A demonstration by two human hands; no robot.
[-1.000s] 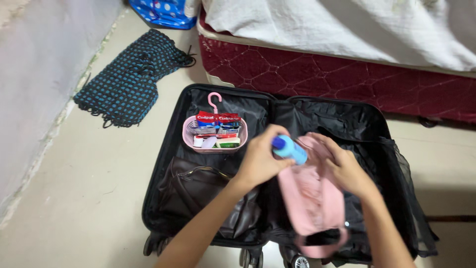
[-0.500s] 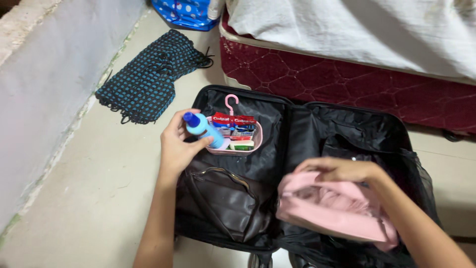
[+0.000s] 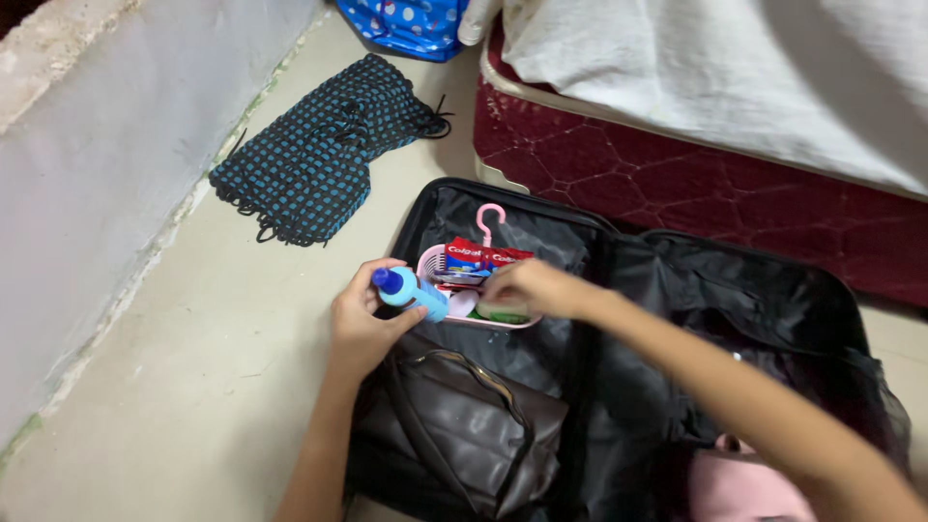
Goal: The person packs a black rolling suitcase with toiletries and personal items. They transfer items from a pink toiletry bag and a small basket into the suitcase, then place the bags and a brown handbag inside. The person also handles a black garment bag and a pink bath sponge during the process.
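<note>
Gripping a blue bottle (image 3: 411, 290) beside the pink basket (image 3: 432, 259), the left hand (image 3: 360, 324) is waiting while the right hand (image 3: 527, 287), fingers curled, is best clearing room inside.

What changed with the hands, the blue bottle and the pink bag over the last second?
The left hand carried the blue bottle from above the pink bag leftward to the pink basket. The right hand let go of the bag and reached into the basket. The brown bag and suitcase stayed put.
</note>
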